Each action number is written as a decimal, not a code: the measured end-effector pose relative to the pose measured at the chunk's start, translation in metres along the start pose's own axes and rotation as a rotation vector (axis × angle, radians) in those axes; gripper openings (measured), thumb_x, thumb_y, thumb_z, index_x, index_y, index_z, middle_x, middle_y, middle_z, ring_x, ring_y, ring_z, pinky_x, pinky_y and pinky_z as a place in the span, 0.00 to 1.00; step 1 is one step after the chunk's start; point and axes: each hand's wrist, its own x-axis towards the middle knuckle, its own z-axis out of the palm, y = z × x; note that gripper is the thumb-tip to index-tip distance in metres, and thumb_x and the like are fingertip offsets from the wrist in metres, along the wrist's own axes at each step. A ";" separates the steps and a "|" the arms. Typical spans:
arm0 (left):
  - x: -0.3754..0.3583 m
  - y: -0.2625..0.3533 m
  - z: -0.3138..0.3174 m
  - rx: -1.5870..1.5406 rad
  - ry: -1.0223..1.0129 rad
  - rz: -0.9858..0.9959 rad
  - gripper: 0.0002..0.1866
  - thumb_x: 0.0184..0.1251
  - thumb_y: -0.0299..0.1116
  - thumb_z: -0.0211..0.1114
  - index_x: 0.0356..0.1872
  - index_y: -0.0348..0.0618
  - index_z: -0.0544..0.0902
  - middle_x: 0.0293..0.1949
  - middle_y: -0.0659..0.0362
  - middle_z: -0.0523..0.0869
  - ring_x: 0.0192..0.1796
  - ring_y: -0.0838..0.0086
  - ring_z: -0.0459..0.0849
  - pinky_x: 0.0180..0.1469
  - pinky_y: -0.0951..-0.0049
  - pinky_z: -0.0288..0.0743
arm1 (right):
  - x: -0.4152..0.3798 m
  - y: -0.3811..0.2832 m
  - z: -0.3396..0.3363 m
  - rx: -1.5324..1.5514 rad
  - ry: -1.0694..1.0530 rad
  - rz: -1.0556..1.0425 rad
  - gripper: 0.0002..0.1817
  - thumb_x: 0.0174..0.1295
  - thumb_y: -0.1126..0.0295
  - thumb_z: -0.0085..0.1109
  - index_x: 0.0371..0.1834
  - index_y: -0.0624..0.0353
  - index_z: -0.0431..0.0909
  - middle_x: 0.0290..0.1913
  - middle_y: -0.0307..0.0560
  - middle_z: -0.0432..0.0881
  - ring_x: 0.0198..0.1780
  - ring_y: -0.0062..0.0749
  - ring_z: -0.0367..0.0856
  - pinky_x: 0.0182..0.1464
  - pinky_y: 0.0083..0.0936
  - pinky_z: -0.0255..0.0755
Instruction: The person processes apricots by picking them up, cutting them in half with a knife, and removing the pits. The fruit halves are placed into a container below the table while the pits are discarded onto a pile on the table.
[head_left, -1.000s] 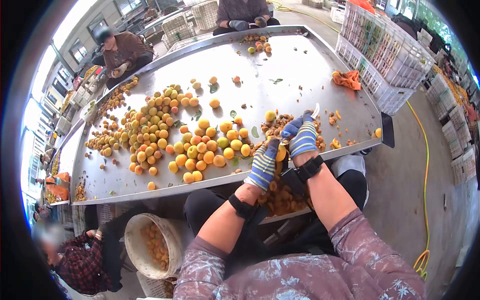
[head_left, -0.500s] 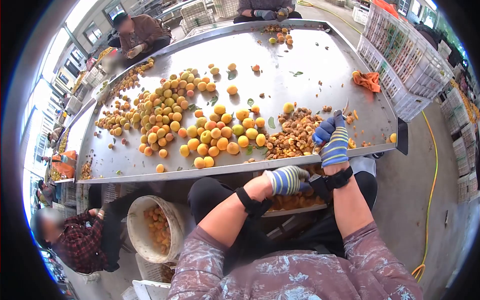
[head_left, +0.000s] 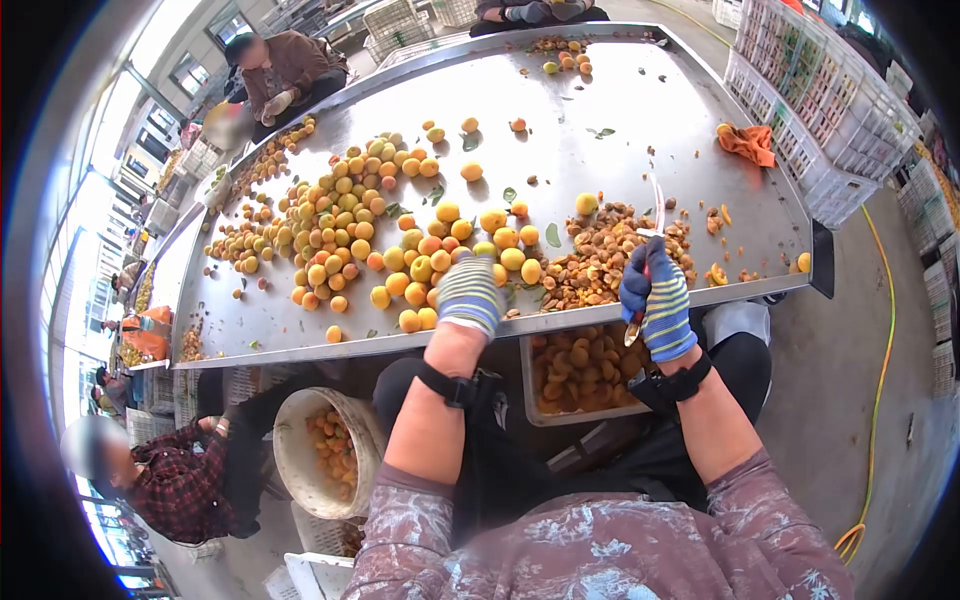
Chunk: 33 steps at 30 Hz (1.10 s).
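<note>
My left hand [head_left: 470, 294], in a striped glove, reaches over the table's near edge onto the whole apricots [head_left: 421, 268]. Its fingertips are among the fruit, slightly blurred, so whether it grips one is hidden. My right hand [head_left: 660, 303], gloved in blue and stripes, is closed around a knife [head_left: 657, 205] with a thin curved blade pointing up and away; a metal end shows below the fist. Beside that hand lies a heap of apricot pits and scraps [head_left: 600, 262]. Below the table edge, a tray of apricot halves [head_left: 580, 372] rests by my lap.
The metal table [head_left: 560, 130] has a raised rim. An orange cloth [head_left: 748, 145] lies at its right. White crates [head_left: 820, 100] stand beyond. A bucket of fruit [head_left: 290, 440] stands at lower left. Other people sit around the table, and a yellow hose [head_left: 880, 400] crosses the floor.
My left hand has moved up and left from above the tray to the apricots. My right hand still holds the knife, whose blade now shows more fully. The tray is more visible.
</note>
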 end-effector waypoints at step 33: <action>-0.001 0.061 0.026 -2.292 -0.793 -0.105 0.24 0.67 0.47 0.57 0.54 0.39 0.73 0.48 0.53 0.80 0.47 0.64 0.80 0.52 0.67 0.74 | -0.016 0.014 0.012 -0.636 -0.099 -0.333 0.19 0.69 0.57 0.48 0.37 0.64 0.77 0.20 0.44 0.75 0.22 0.23 0.70 0.26 0.24 0.66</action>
